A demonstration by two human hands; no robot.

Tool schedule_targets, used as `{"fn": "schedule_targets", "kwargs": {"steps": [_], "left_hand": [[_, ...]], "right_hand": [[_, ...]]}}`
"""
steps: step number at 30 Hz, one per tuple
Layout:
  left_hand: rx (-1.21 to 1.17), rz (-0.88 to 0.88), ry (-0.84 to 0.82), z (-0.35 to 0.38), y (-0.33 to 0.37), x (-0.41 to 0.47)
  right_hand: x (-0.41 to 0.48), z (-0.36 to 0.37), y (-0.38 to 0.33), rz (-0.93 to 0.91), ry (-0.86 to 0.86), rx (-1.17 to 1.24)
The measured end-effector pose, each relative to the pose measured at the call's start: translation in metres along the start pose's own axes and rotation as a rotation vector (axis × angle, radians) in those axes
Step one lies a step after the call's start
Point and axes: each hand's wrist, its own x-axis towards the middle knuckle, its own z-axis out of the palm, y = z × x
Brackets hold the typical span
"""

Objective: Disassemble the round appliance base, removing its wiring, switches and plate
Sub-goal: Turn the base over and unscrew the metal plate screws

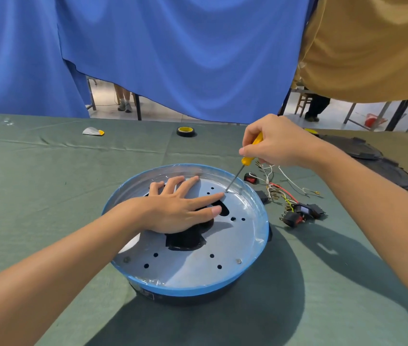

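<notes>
The round base (185, 236) sits at the centre of the frame on a green cloth (48, 171). It has a blue rim, a dark lower body and a silver plate (193, 265) inside, pierced with small holes and patched with black tape. The left hand (178, 208) lies flat on the plate, fingers spread. The right hand (278, 141) is closed around a yellow-handled screwdriver (250, 156), its tip at the plate's far right edge. Loose wires (280, 188) and black switches (300, 213) lie just right of the base. A tape roll (185, 131) lies further up the frame.
</notes>
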Motion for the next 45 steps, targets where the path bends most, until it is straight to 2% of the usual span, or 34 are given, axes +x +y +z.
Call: {"fn": "schedule_targets", "kwargs": {"steps": [8, 13, 17, 22, 28, 32, 35, 41, 45], "left_hand": [[0.038, 0.000, 0.030, 0.004, -0.002, 0.003], [0.041, -0.003, 0.030, 0.003, -0.001, 0.002], [0.048, -0.005, 0.026, 0.003, -0.001, 0.002], [0.056, -0.018, 0.026, 0.004, -0.001, 0.003], [0.051, -0.008, 0.033, 0.004, -0.002, 0.003], [0.053, -0.006, 0.041, 0.005, -0.002, 0.003], [0.049, -0.009, 0.041, 0.005, -0.002, 0.003], [0.048, -0.013, 0.036, 0.003, -0.001, 0.003], [0.046, -0.016, 0.033, 0.003, -0.001, 0.002]], "right_hand": [[0.009, -0.001, -0.004, -0.040, -0.059, -0.095], [0.018, -0.008, -0.020, -0.020, -0.148, -0.446], [0.024, -0.009, -0.037, -0.044, -0.196, -0.545], [0.027, -0.005, -0.049, -0.143, -0.215, -0.514], [0.029, -0.019, -0.049, -0.063, -0.430, -0.344], [0.033, -0.015, -0.043, 0.063, -0.322, -0.429], [0.036, -0.012, -0.038, 0.087, -0.279, -0.468], [0.034, -0.020, -0.040, -0.009, -0.365, -0.461], [0.035, -0.021, -0.036, -0.038, -0.427, -0.365]]}}
